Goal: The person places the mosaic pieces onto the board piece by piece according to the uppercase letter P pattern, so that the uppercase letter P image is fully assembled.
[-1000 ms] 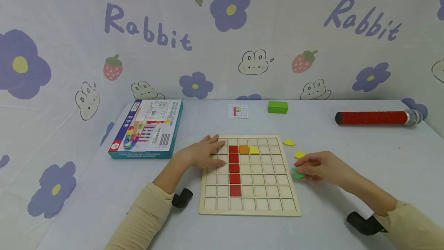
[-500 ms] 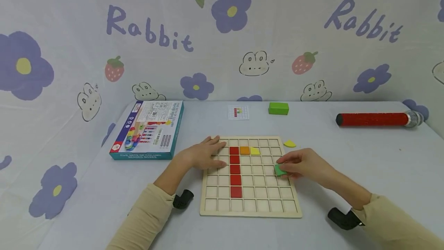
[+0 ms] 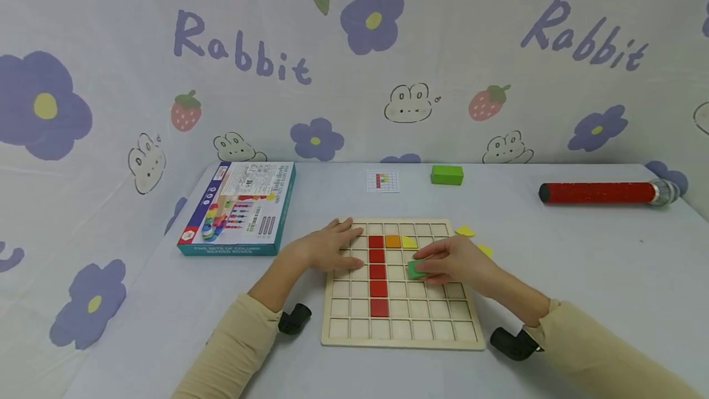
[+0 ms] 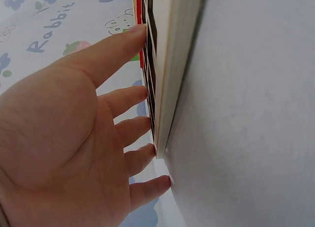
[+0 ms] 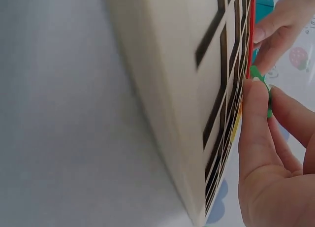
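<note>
A wooden grid board (image 3: 437, 328) lies flat before me. On its left edge rests my left hand (image 3: 330, 250), fingers spread; in the left wrist view the fingertips (image 4: 140, 91) touch the board. My right hand (image 3: 462, 261) pinches a small green tile (image 3: 414, 270) between thumb and fingers, over the board's middle columns. Fingers partly cover that tile, whose green edge (image 5: 269, 106) shows in the right wrist view. A column of several red square tiles (image 3: 378, 271) sits in the grid. Right of the top red one are an orange square tile (image 3: 392, 241) and a yellow tile (image 3: 408, 242).
Two loose yellow pieces (image 3: 464, 231) lie right of the board. Behind it are a small printed grid card (image 3: 382, 181) and a green block (image 3: 447, 175). A boxed set (image 3: 238, 208) lies at left, a red tube with a silver end (image 3: 598, 193) at right.
My right hand has carried the green tile leftward, from beside the board's right edge to over its middle columns. The left hand stays on the board's left side.
</note>
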The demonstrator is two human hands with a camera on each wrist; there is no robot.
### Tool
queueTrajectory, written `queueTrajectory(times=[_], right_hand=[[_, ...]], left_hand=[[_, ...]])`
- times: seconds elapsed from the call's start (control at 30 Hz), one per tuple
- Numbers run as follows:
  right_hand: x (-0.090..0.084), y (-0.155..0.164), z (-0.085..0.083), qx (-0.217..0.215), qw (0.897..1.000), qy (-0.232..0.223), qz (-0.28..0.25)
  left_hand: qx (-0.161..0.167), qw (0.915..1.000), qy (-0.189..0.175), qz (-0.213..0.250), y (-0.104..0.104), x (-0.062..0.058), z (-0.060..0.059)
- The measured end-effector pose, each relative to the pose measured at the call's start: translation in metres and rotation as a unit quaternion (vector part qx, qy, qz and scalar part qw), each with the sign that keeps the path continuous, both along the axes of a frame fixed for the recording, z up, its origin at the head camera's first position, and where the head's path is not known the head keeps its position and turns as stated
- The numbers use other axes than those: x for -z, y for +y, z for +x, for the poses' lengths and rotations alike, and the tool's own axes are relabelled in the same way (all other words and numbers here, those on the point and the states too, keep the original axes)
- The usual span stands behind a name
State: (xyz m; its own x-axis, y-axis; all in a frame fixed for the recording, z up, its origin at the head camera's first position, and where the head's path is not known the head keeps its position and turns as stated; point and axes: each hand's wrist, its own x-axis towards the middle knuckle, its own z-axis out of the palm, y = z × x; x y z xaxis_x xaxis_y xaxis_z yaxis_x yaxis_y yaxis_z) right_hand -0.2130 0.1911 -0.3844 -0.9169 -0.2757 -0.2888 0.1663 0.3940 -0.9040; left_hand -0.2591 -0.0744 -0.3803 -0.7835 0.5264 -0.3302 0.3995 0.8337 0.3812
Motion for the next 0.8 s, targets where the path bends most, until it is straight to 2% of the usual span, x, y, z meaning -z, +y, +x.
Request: queueTrajectory(times=[0.2,0.37,0.57,0.8], right_hand=[[0.001,-0.010,-0.001,0.010,1.000,-0.004,-0.010],[0.002,-0.016,-0.003,0.025,1.000,-0.005,0.008],[0.004,-0.022,-0.004,0.014,0.999,0.000,0.029],[0.002,-0.029,-0.003,-0.001,0.998,0.027,0.058]], left_hand=[[0.000,1.0000,0.001,-0.004,0.001,0.000,0.001],[-0.001,0.9999,0.003,-0.010,0.000,-0.001,0.001],[-0.002,1.0000,0.003,-0.008,0.001,-0.001,0.002],[-0.002,0.9999,0.007,-0.012,0.002,0.001,0.000]])
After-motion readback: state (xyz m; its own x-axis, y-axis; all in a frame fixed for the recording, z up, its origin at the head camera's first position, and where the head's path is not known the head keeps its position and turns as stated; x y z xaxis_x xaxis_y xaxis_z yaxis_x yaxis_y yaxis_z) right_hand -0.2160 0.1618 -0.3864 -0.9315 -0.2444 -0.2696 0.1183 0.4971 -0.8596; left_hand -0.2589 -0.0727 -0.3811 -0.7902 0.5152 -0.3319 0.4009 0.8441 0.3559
